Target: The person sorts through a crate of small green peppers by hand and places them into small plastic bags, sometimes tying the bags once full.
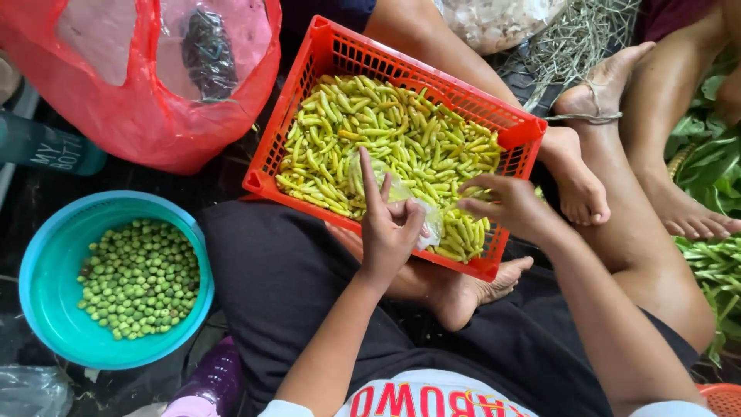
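An orange plastic crate (309, 69) rests on my crossed legs, filled with several yellow-green chillies (386, 135). My left hand (388, 228) hovers over the crate's near edge, index finger up, pinching a small clear plastic bag (401, 193) with chillies in it. My right hand (505, 205) is beside it over the crate's near right corner, fingers curled on the other side of the bag; I cannot tell whether it grips the bag.
A teal bowl (46, 309) of small green round eggplants (139, 278) sits at the left. A red plastic bag (139, 108) lies at top left. A purple bottle (212, 382) stands below. Another person's bare feet (594, 93) and legs lie at the right, beside green leaves (714, 266).
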